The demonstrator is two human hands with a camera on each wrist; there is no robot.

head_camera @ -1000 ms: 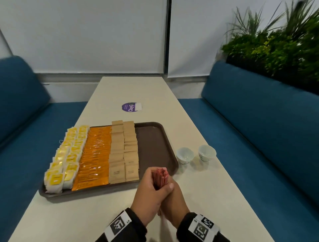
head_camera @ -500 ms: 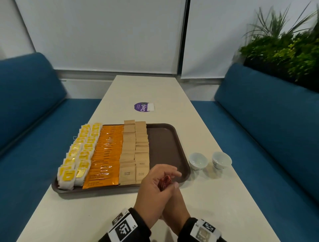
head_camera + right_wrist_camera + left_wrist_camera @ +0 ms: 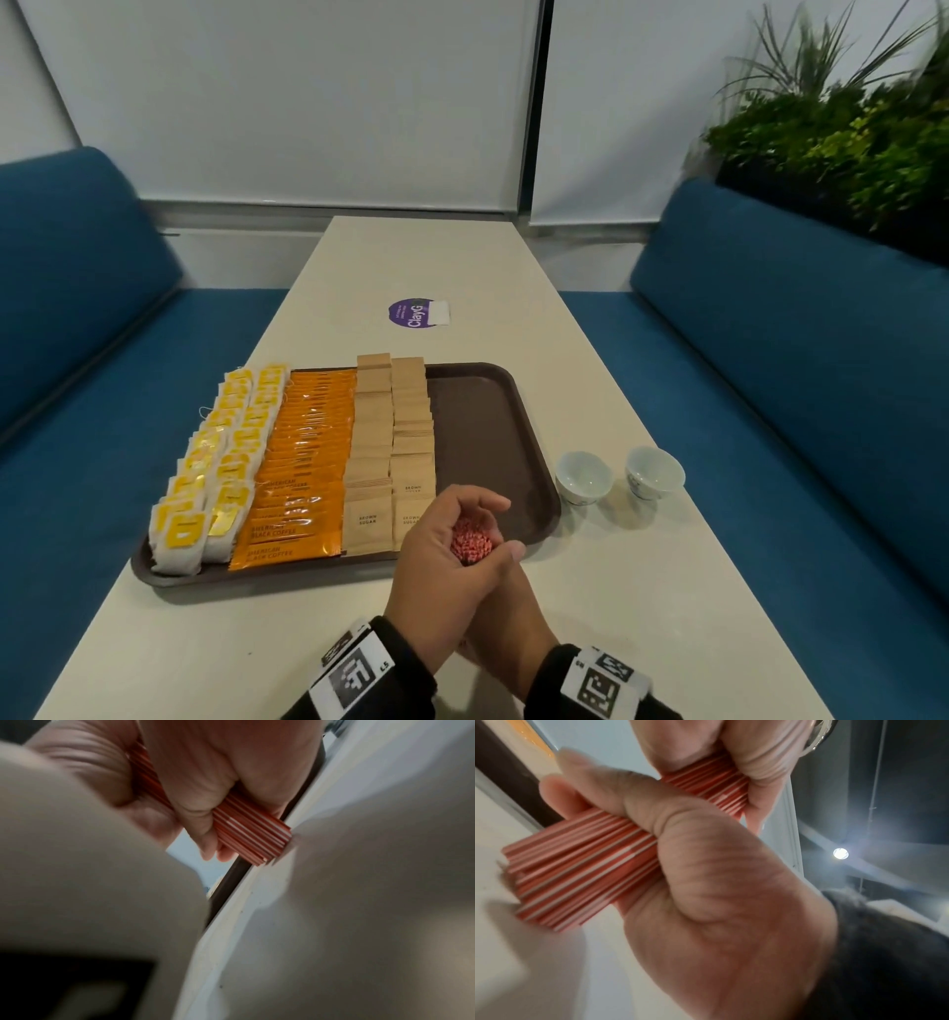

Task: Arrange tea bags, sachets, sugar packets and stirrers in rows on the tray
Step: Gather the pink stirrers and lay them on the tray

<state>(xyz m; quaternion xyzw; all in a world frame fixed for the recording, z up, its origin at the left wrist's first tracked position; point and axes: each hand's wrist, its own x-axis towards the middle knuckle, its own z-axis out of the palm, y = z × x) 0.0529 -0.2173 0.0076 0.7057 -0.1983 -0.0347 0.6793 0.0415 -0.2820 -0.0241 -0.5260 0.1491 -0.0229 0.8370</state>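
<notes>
A bundle of red-and-white striped stirrers (image 3: 470,539) stands on end on the table just in front of the tray's near right corner. My left hand (image 3: 500,527) curls round its upper part. My right hand (image 3: 508,616), mostly hidden under the left, grips it lower down. In the left wrist view the stirrers (image 3: 582,866) reach the table, and the right wrist view shows the same for the stirrers (image 3: 252,833). The brown tray (image 3: 539,452) holds rows of yellow-tagged tea bags (image 3: 215,462), orange coffee sachets (image 3: 303,462) and brown sugar packets (image 3: 390,437). Its right strip is bare.
Two small white cups (image 3: 583,475) (image 3: 655,470) stand on the table right of the tray. A purple sticker (image 3: 413,312) lies beyond it. Blue benches (image 3: 796,360) flank the table, with plants (image 3: 847,144) behind the right one.
My left fingers have loosened and spread over the top of the bundle, which stuck out above the fist before. Both hands stay at the tray's near right corner.
</notes>
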